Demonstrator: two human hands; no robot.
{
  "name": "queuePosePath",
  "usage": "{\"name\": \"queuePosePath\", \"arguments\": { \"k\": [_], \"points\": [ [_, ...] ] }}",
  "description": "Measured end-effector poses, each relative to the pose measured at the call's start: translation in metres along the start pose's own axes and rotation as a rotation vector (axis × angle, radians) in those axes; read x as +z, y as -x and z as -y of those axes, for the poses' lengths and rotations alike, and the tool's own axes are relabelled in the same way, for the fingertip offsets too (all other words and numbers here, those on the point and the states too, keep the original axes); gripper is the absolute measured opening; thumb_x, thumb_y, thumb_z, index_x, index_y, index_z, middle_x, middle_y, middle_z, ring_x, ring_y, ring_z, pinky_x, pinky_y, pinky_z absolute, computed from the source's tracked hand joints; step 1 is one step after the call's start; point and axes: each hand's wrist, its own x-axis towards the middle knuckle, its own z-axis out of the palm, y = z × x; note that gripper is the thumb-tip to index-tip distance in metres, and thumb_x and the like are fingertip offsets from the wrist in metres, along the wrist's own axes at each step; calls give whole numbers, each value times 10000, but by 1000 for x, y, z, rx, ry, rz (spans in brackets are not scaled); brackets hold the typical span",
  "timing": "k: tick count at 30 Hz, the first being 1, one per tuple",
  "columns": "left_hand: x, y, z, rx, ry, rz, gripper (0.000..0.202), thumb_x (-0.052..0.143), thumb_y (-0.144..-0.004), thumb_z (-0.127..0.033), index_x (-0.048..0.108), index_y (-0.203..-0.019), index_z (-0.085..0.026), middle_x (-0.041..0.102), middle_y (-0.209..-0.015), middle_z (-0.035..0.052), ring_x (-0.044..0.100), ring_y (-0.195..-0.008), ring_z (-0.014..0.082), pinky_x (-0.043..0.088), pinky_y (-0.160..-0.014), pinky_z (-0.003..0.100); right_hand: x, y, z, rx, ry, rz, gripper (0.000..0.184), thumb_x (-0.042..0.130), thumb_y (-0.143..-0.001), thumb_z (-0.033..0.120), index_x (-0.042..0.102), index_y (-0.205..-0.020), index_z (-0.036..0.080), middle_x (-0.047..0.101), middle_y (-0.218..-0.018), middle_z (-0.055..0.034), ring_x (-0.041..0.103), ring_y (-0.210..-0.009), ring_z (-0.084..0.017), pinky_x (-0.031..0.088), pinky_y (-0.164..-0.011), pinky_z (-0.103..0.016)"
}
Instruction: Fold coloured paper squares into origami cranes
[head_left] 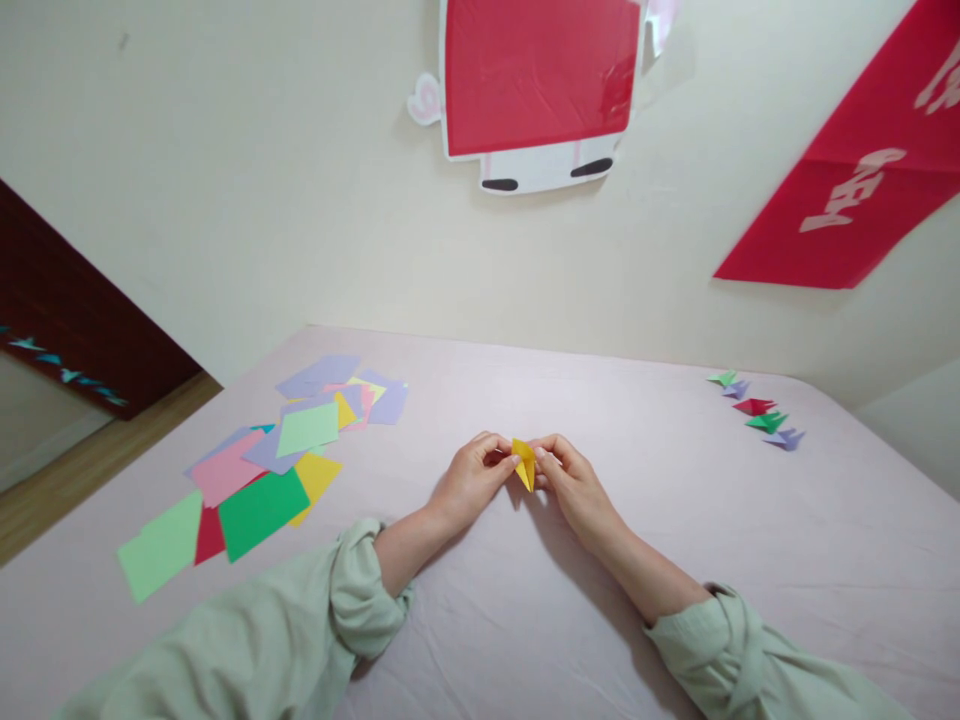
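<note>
A small folded piece of yellow paper [524, 463] is held between both hands just above the pale pink table [675, 560]. My left hand [471, 481] pinches its left side with curled fingers. From the right, my right hand [571, 484] pinches the other side, fingers closed on it. Both sleeves are light green and rolled up at the forearm.
Several loose coloured paper squares [262, 465] lie scattered at the left of the table. A row of small folded paper figures [759, 411] sits at the far right. A cream wall with red decorations [540, 75] rises behind the table. Wooden floor [90, 460] shows at the left.
</note>
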Motion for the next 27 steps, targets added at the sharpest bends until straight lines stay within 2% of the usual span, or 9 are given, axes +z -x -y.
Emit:
{"name": "queuePosePath", "arguments": {
  "k": [6, 11, 14, 17, 21, 27],
  "points": [
    [0, 1, -1, -12, 9, -19, 110, 618, -808, -271, 637, -757, -175, 622, -792, 10, 582, -783, 151, 458, -735, 249, 1, 0, 1, 10, 38, 6, 382, 682, -753, 554, 558, -835, 201, 610, -771, 5, 578, -695, -146, 490, -644, -284],
    [1, 1, 0, 0, 22, -26, 86, 602, -824, -249, 636, -797, -174, 636, -820, 14, 594, -797, 151, 469, -756, 256, 1, 1, 3, 7, -9, 6, 367, 581, -838, 569, 544, -845, 204, 579, -700, 16, 575, -641, -138, 496, -617, -282],
    [1, 1, 0, 23, -13, -42, 66, 596, -827, -220, 634, -801, -173, 619, -834, 15, 593, -803, 147, 472, -751, 256, 1, 1, 3, 2, 30, -4, 370, 595, -827, 568, 533, -875, 206, 604, -752, -1, 604, -664, -151, 506, -623, -296],
    [1, 3, -1, 61, -56, -50, 50, 605, -825, -205, 618, -790, -171, 587, -848, 11, 583, -798, 138, 473, -734, 248, 1, 2, 0, -73, 177, -8, 313, 644, -816, 484, 513, -876, 207, 606, -801, -6, 604, -681, -154, 491, -630, -296],
    [4, 6, -2, 94, -61, -29, 44, 608, -832, -206, 583, -811, -176, 565, -879, 6, 576, -778, 126, 479, -719, 246, 2, 2, -5, -180, 316, -46, 175, 585, -867, 360, 497, -848, 211, 573, -758, 7, 567, -670, -152, 449, -613, -280],
    [5, 8, -5, 124, -187, -31, 62, 590, -838, -181, 567, -781, -190, 550, -848, 1, 548, -789, 141, 444, -715, 258, 6, 5, -2, -243, 437, -60, 60, 534, -869, 245, 508, -826, 213, 554, -784, -2, 529, -686, -156, 428, -623, -285]
  ]
}}
